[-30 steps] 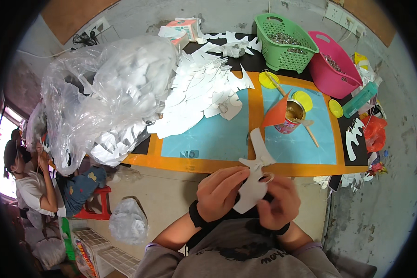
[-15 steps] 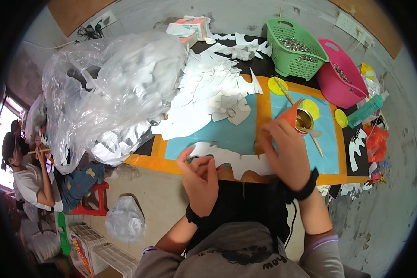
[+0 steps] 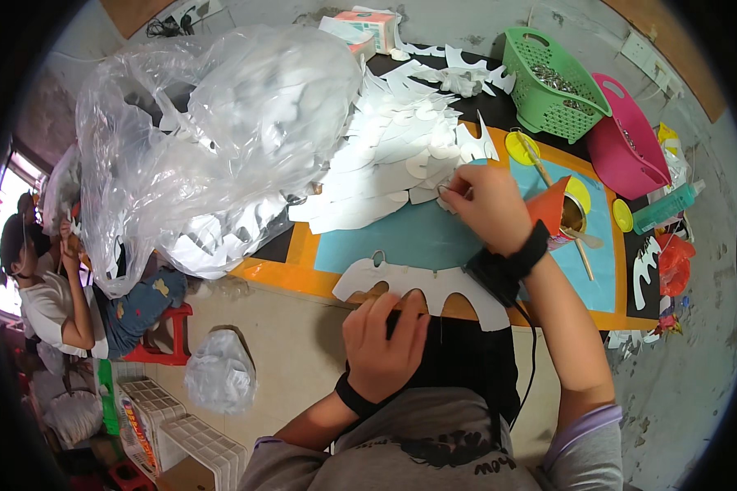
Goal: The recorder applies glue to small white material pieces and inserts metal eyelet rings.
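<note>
Card: white, scalloped along its lower side. We list the card [image 3: 400, 273] at the centre of the frame, lying over the front edge of the desk [image 3: 344, 250], a wire ring [image 3: 377, 252] at its upper left edge.

Left hand [image 3: 385, 340]: below centre, at the card's lower edge, fingers loosely bent. We cannot tell whether its grip has hold of the card.

Right hand [image 3: 491, 209]: right of centre, grip drawn nearly together at a second ring [image 3: 442, 188] beside the white pile [image 3: 409, 151]. We cannot tell whether it is pinched.

Also recorded: a clear bag [image 3: 237, 139], upper left; a green basket [image 3: 558, 94] and a pink basket [image 3: 630, 151], upper right, both holding small metal pieces; a can [image 3: 558, 242], right, an orange sheet [image 3: 546, 206] at its side; a seated person [image 3: 65, 311], far left.
</note>
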### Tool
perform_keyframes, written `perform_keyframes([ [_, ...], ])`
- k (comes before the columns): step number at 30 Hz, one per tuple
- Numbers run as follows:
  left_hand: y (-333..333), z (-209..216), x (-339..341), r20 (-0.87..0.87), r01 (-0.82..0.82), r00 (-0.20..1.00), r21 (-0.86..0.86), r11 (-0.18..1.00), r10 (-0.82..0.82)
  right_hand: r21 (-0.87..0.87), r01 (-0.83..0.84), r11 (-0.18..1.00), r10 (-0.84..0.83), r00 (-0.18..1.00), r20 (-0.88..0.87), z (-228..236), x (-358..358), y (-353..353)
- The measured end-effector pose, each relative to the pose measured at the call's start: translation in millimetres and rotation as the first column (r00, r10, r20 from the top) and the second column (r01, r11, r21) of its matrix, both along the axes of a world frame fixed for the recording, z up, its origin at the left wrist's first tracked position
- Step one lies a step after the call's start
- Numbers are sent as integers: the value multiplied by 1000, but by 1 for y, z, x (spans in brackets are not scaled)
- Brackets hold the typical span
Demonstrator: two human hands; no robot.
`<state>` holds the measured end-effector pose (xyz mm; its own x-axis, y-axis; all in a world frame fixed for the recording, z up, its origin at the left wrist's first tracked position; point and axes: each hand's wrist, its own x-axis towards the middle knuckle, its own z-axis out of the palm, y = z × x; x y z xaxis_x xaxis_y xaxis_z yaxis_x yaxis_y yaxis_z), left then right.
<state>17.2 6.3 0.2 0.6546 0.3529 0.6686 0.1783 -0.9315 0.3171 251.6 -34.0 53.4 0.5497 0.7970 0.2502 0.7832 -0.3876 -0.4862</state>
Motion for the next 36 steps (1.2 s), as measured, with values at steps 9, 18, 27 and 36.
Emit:
perform_keyframes([
  [9, -24, -13, 15, -89, 166, 980, -103, 981, -176, 291, 147, 945, 136, 634, -761, 12, -44, -50],
  [18, 38, 14, 13, 33, 109, 994, -269, 957, -104, 163, -42, 986, 151, 652, -743, -9, -65, -38],
  [27, 47, 5, 17, 21, 269, 960, -326, 906, -278, 134, -158, 978, 206, 804, -558, -15, -53, -24],
  [36, 48, -5, 17, 80, 282, 959, -226, 933, -270, 140, -245, 959, 280, 883, -377, -17, -56, -19],
])
